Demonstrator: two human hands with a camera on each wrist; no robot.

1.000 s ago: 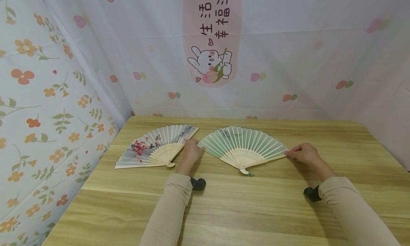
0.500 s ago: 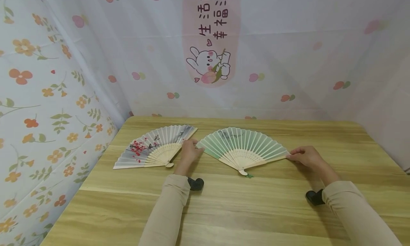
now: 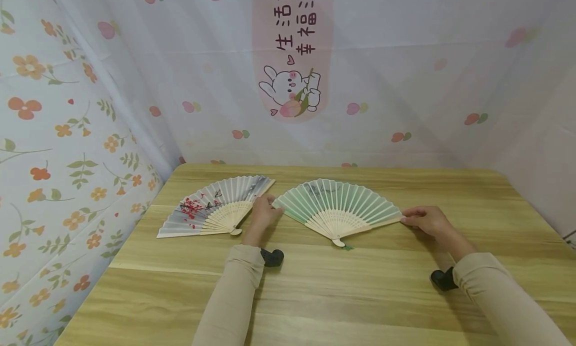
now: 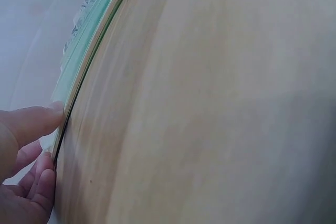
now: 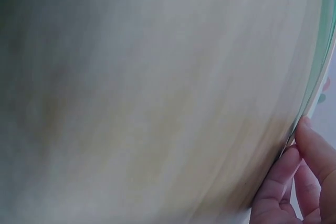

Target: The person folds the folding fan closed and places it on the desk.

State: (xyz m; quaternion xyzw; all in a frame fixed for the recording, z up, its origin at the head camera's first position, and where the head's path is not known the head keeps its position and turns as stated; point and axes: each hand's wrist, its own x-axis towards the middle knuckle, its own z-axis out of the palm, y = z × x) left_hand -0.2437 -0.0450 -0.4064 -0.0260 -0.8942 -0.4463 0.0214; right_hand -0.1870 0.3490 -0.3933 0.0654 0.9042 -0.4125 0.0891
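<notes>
A green folding fan lies spread out on the wooden table, its pale ribs meeting at the pivot end toward me. My left hand pinches its left outer corner; in the left wrist view the thumb lies on top and the other fingers sit below the edge. At the opposite corner my right hand pinches the outer rib between thumb and fingers. Just left of my left hand lies a second spread folding fan, grey-white with red blossoms.
The wooden table reaches back to a white printed curtain. Another curtain with orange flowers hangs along the left side. A black wrist device sits at the left cuff, another black device at the right.
The head view has shifted slightly, so everything sits a little further left. Both hands stay at the green fan's corners, and its spread looks the same.
</notes>
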